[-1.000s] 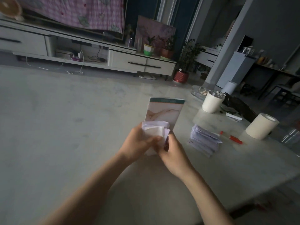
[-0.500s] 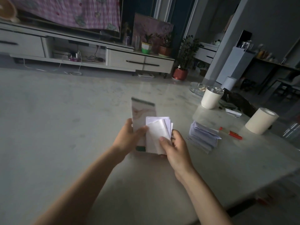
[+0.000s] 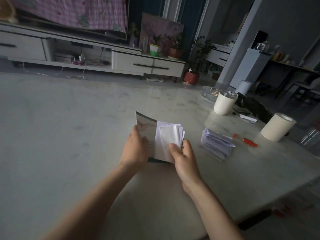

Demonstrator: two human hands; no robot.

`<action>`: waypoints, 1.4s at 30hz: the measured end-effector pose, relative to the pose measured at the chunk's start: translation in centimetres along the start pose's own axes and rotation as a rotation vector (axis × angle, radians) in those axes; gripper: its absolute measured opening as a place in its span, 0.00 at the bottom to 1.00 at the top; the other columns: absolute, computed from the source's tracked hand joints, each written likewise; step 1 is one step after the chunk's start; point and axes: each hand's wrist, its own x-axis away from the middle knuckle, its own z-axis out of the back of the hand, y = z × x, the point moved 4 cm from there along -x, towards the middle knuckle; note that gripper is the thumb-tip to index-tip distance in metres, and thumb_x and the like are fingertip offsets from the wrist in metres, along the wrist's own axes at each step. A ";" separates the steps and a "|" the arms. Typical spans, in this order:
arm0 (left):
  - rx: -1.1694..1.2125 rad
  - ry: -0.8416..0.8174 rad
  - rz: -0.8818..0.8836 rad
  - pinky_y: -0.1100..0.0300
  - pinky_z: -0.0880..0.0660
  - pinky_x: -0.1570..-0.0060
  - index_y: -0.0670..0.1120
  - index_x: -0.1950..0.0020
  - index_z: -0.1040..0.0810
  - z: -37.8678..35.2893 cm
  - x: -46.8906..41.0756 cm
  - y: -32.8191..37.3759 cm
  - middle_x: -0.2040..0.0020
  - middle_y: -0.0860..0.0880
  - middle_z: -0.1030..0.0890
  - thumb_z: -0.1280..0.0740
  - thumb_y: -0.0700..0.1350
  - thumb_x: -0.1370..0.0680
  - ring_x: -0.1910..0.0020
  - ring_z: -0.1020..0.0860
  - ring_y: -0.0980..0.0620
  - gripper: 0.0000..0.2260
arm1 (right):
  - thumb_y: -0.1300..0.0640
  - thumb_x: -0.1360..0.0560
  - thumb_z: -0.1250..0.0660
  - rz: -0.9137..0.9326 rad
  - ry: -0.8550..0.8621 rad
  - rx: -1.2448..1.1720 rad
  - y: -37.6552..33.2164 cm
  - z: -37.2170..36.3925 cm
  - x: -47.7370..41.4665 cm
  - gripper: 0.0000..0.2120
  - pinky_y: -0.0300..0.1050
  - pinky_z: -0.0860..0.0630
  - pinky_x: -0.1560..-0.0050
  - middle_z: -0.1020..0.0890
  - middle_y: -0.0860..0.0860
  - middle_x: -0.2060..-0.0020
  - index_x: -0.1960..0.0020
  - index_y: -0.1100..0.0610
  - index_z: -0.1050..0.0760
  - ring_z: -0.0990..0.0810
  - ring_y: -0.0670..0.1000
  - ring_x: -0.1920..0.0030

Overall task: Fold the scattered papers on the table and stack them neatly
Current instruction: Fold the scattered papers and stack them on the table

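The right hand [image 3: 183,156] pinches folded papers [image 3: 167,141], the left hand [image 3: 136,148] grips a leaflet [image 3: 145,123]; the stack [image 3: 214,144] lies right of the right hand.

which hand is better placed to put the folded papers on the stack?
Probably the right hand: it already pinches the folded papers, and the stack lies just to its right. The left hand holds a leaflet, farther from the stack.
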 end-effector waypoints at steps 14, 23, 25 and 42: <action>0.627 -0.248 0.132 0.55 0.22 0.57 0.49 0.54 0.18 -0.5 0.9 1.7 0.55 0.45 0.16 0.42 0.60 0.25 0.55 0.18 0.46 0.18 | 0.55 0.24 0.39 0.199 -0.075 0.015 -1.1 -0.9 0.7 0.08 0.42 0.26 0.54 0.21 0.53 0.54 0.48 0.56 0.31 0.22 0.49 0.55; 0.747 -0.296 0.090 0.62 0.25 0.69 0.44 0.53 0.19 -1.0 1.5 1.1 0.62 0.48 0.17 0.29 0.43 0.27 0.66 0.19 0.53 0.04 | 0.44 0.23 0.48 0.437 -0.093 0.436 -2.8 -0.9 1.4 0.16 0.48 0.28 0.54 0.22 0.53 0.56 0.48 0.55 0.30 0.24 0.53 0.55; 0.757 -0.271 0.106 0.58 0.21 0.63 0.43 0.53 0.19 -1.0 1.1 0.7 0.60 0.46 0.16 0.25 0.45 0.33 0.63 0.19 0.51 0.11 | 0.48 0.24 0.47 0.516 0.012 0.386 -4.3 1.7 0.6 0.13 0.42 0.30 0.56 0.23 0.50 0.60 0.55 0.53 0.27 0.26 0.49 0.58; 0.872 -0.415 0.296 0.61 0.21 0.67 0.43 0.56 0.19 -2.0 1.1 0.5 0.63 0.48 0.16 0.33 0.45 0.26 0.68 0.18 0.52 0.07 | 0.31 0.49 0.24 -0.296 -0.189 0.991 2.0 15.6 -10.6 0.48 0.50 0.28 0.39 0.22 0.54 0.41 0.36 0.56 0.27 0.24 0.55 0.41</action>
